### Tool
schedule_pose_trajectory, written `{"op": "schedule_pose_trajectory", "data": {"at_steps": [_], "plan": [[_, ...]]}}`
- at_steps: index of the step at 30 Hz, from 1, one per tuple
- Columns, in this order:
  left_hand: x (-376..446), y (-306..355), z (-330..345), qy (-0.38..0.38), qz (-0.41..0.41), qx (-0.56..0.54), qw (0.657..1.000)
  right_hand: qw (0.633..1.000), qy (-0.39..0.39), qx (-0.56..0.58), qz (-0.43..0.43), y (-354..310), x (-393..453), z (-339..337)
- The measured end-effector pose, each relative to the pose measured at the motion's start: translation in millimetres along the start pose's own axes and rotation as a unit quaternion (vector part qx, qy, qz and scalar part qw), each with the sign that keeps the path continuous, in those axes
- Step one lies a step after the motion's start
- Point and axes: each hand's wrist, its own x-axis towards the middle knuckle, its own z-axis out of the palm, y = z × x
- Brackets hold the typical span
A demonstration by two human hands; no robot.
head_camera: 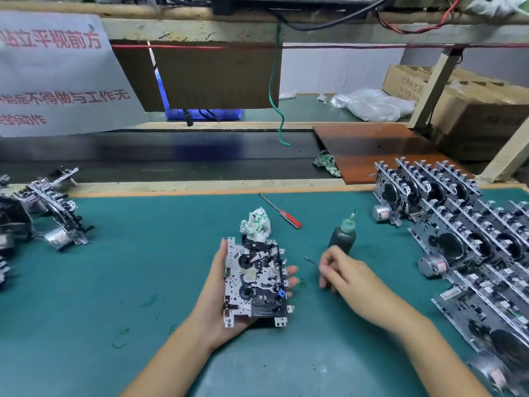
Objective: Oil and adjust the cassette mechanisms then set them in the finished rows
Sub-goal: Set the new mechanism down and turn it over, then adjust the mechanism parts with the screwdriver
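My left hand (pixel 220 285) holds a silver and black cassette mechanism (pixel 255 282) above the green mat, palm under it, thumb along its left edge, fingertips showing past its right edge. To the right of it, my right hand (pixel 342 272) pinches a thin metal tool (pixel 312 262) whose tip points left toward the mechanism. A dark oil bottle (pixel 343 236) with a green nozzle stands upright just behind my right hand. Rows of finished mechanisms (pixel 463 233) stand on edge at the right.
A red-handled screwdriver (pixel 282 212) and a crumpled white-green rag (pixel 256 224) lie behind the held mechanism. A heap of other mechanisms (pixel 48 210) sits at the left. A dark conveyor belt (pixel 171 156) runs behind the mat, with a brown board (pixel 378 150) at its right.
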Motion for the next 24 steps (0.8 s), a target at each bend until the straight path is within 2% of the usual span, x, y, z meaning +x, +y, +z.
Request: {"op": "schedule_pose_trajectory", "data": {"at_steps": [2,4,7,12,24], "plan": [[3,-1,-5,0.018,-0.014,-0.004,1.000,0.966,-0.095,0.240,-0.027,-11,1,-4],[5,-2,-7,0.030,-0.018,-0.006,0.999,0.929,-0.171,0.326,-0.022,-18,1,-3],[8,-2,-11,0.038,-0.040,0.001,0.998,0.929,-0.228,0.290,-0.008,-24,1,7],[8,-2,-11,0.032,-0.053,0.016,0.998,0.930,-0.227,0.289,0.013,-27,1,12],[9,-2,-5,0.069,-0.046,0.033,0.996,0.930,-0.252,0.265,0.026,-26,1,16]]}}
